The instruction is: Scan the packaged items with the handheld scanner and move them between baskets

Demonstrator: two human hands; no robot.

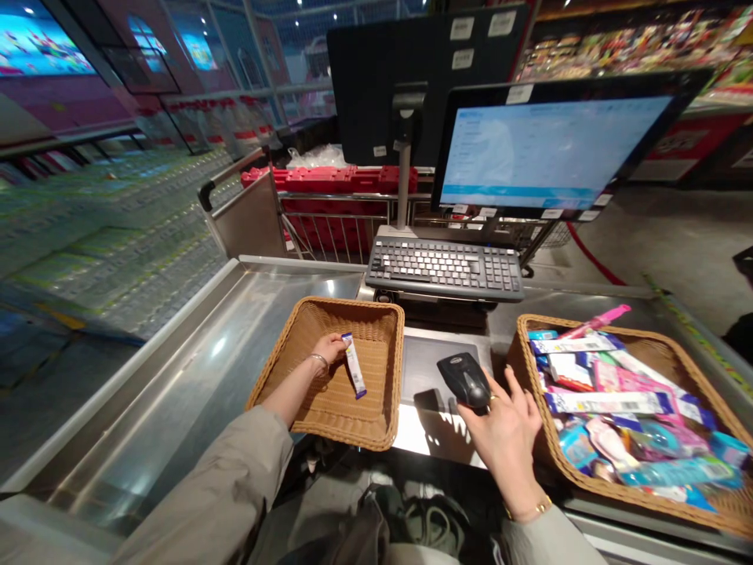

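Note:
My left hand (330, 348) reaches inside the left wicker basket (397, 384). Its fingers are closed on the top end of a slim white-and-blue wrapped packet (354, 367), whose lower end hangs over the basket's bottom. My right hand (507, 431) holds a black barcode scanner (463, 377) between thumb and forefinger, with the other fingers spread. The scanner is above the counter plate (438, 357), between the two baskets. Close by on the right, a second wicker basket (544, 447) is heaped with colourful wrapped goods, including several similar white-and-blue packets (609, 402).
A keyboard (444, 267) sits behind the plate, below a lit monitor (541, 149). Another screen (376, 94) faces away. The metal counter (205, 353) has a raised edge at left. Shopping carts (341, 227) and stacked bottles (118, 227) stand beyond.

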